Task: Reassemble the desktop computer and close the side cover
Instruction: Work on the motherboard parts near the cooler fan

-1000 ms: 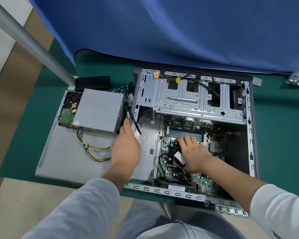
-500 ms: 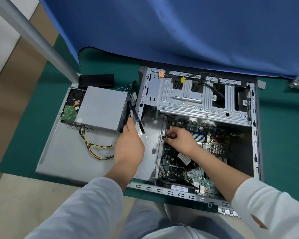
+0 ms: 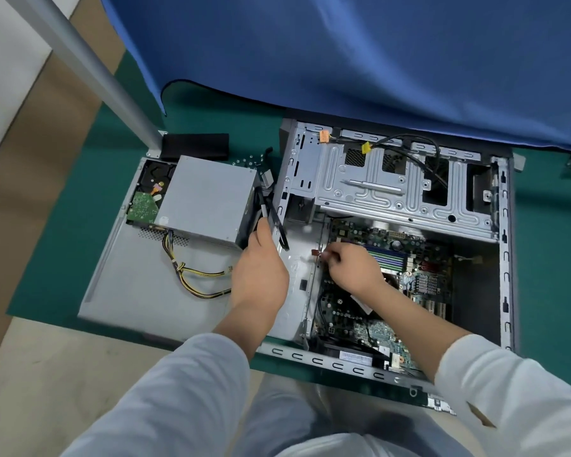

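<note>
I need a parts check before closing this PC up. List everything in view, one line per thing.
computer case: one, grey metal, open, lying on the mat
motherboard: one, green and black, inside the case
drive cage: one, silver, far side of the case
side cover: one, grey, flat, left of the case
power supply: one, grey, on the side cover
hard drive: one, black with green board, beside the power supply
green mat: one, under everything
blue cloth: one, hanging behind
left hand: grips black cables by the power supply
right hand: pinches a small red-tipped cable at the motherboard's edge
</note>
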Demonstrator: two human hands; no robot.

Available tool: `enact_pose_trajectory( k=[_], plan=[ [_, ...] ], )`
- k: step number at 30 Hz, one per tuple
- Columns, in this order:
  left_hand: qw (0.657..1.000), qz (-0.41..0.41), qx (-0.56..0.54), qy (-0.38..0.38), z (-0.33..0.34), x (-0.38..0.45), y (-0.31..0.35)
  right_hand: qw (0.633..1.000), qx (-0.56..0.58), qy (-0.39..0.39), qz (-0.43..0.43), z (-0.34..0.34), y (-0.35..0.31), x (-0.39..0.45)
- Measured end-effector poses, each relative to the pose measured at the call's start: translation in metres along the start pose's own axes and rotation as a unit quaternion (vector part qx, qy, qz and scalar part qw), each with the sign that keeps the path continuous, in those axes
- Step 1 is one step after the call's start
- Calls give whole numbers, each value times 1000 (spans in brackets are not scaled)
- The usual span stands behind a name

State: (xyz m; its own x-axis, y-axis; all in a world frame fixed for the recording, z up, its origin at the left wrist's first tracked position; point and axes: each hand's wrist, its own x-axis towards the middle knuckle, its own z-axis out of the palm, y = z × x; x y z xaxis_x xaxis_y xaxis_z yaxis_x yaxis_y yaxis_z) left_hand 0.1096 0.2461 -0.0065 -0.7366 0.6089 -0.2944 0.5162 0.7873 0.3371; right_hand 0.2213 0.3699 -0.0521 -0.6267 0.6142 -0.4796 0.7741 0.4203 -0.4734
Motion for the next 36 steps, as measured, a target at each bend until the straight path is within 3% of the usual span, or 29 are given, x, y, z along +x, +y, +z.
enact_pose_trajectory(
  k=[5, 8, 12, 16, 21, 27, 36],
  plan=[
    [1000, 7, 10, 2, 3, 0, -1, 978, 143, 140, 53, -11, 22, -20],
    [1000, 4, 13, 8, 3, 1, -2, 979, 113, 166, 40, -15, 35, -39],
    [1000, 2, 10, 7, 3, 0, -1, 992, -104, 23, -67, -17, 42, -50],
    [1000, 0, 10, 5, 2, 1, -1, 975, -172, -124, -68, -29, 56, -57],
    [1000, 3, 17, 6, 2, 1, 0, 946, -295, -117, -57, -23, 53, -49],
    [1000, 8, 15, 15, 3, 0, -1, 953, -281, -94, -56, -14, 43, -45],
    [1000, 6, 19, 15, 2, 0, 1, 941, -304, -136, -53, -17, 40, -39]
  ],
)
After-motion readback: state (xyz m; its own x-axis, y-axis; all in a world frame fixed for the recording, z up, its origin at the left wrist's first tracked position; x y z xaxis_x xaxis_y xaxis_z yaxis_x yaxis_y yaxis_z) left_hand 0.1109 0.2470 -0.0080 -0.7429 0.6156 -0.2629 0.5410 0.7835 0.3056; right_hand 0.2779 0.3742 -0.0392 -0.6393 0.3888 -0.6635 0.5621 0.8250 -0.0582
